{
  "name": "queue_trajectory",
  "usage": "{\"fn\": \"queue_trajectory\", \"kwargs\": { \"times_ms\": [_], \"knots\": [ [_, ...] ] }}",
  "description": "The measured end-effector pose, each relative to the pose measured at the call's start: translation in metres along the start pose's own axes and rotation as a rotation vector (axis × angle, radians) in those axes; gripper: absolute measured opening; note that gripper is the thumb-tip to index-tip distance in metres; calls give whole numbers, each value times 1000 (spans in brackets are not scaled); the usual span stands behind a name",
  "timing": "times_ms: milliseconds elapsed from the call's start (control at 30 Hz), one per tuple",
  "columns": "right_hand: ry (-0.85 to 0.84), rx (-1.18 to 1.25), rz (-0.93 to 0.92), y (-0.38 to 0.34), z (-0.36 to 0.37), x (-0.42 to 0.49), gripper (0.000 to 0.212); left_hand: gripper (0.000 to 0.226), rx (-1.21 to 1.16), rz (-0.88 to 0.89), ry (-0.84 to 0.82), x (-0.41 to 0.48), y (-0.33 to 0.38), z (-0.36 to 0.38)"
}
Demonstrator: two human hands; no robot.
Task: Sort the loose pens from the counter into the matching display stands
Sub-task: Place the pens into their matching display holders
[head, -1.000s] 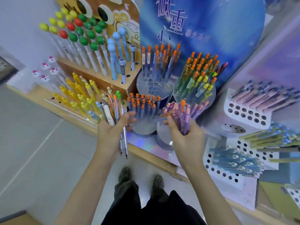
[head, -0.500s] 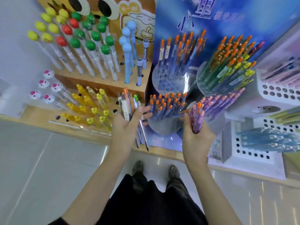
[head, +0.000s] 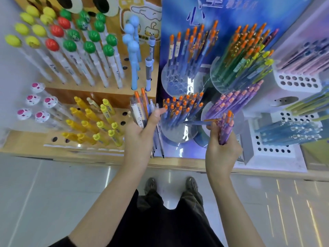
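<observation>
My left hand [head: 140,134] grips a mixed bundle of pens [head: 139,109] with orange, white and clear tops, held upright in front of the wooden stand. My right hand [head: 220,148] grips a bunch of purple pens [head: 226,127] with orange tops, and its fingers also pinch one blue pen [head: 197,123] lying sideways, tip pointing left. Just behind that pen stands a round clear stand of blue orange-topped pens [head: 181,111]. A clear stand of purple pens [head: 236,98] sits right behind my right hand.
A wooden stand [head: 85,139] at the left holds yellow pens, paw-topped pens and ball-topped pens. Two taller clear stands [head: 179,81] of orange-topped pens stand at the back. White perforated racks [head: 284,82] with pastel pens fill the right. The counter's front edge [head: 178,165] runs below my hands.
The view has swung down and closer to the stands. My right hand has moved a little right and now pinches one blue pen sideways out of its bunch. My left hand keeps its bundle.
</observation>
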State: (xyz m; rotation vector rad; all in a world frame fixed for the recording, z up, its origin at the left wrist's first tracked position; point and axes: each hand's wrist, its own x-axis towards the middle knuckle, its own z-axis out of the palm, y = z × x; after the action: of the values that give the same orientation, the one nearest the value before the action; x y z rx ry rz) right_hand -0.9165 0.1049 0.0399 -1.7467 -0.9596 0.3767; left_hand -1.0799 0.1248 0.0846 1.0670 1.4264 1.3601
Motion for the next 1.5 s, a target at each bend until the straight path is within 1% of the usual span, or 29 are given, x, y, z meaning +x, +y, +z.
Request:
{"fn": "queue_trajectory", "kwargs": {
  "times_ms": [133, 267, 367, 433, 467, 533, 567, 600, 667, 700, 733, 800, 867, 933, 1000, 1067, 1133, 1167, 1267, 1367, 1500],
  "knots": [
    [6, 17, -17, 0, 0, -1, 33, 15, -7, 11, -21, 0, 2, 4],
    [-27, 40, -42, 0, 0, -6, 27, 10, 3, 41, -36, 0, 0, 7],
    [-36, 18, -87, 0, 0, -9, 27, 14, 0, 47, -59, -1, -2, 8],
    [-48, -16, -145, 2, -1, -9, 20, 19, -6, 56, -61, 0, -2, 8],
    [-61, -24, -168, 2, -2, -9, 22, 23, -16, 52, -61, 0, -2, 9],
    [-92, -36, -201, 2, -1, -9, 40, 27, -41, 40, -65, -1, -2, 9],
    [-98, -36, -212, 3, -1, -9, 41, 28, -48, 35, -59, -1, -2, 9],
    [-101, -37, -210, 4, -1, -9, 41, 25, -54, 25, -45, -2, -2, 9],
    [-129, -55, -203, 4, 2, -8, 48, 13, -63, -8, -14, -2, -4, 7],
    [-155, -71, -230, 4, 3, -7, 48, 6, -53, -22, 0, -3, -4, 7],
    [-185, -81, -271, 2, 5, -5, 39, 2, -39, -29, 18, -3, -5, 6],
    [-245, -120, -361, -2, 8, 0, 8, 3, -32, -37, 59, -5, -6, 5],
    [-322, -181, -430, -7, 16, 6, 17, 5, -45, -44, 83, -7, -6, 5],
    [-391, -216, -469, -11, 23, 9, 15, 5, -61, -62, 106, -9, -6, 5],
    [-420, -200, -428, -11, 27, 11, 4, 6, -74, -71, 116, -9, -6, 5],
    [-424, -136, -311, -5, 27, 10, 6, 7, -65, -72, 118, -10, -5, 3],
    [-422, -4, -113, -2, 23, 8, 14, 10, -67, -81, 118, -10, -4, 2],
    [-408, 68, -23, -3, 18, 6, 14, 12, -66, -84, 119, -10, -4, 1],
    [-315, 279, 106, -8, 5, 2, 11, 10, -65, -100, 124, -10, -4, 0],
    [-310, 472, 231, -13, -6, 2, 24, 15, -69, -99, 122, -11, -2, 2],
    [-346, 661, 442, -26, -14, 4, 29, 21, -67, -96, 55, -11, -1, 7]
  ]
}}
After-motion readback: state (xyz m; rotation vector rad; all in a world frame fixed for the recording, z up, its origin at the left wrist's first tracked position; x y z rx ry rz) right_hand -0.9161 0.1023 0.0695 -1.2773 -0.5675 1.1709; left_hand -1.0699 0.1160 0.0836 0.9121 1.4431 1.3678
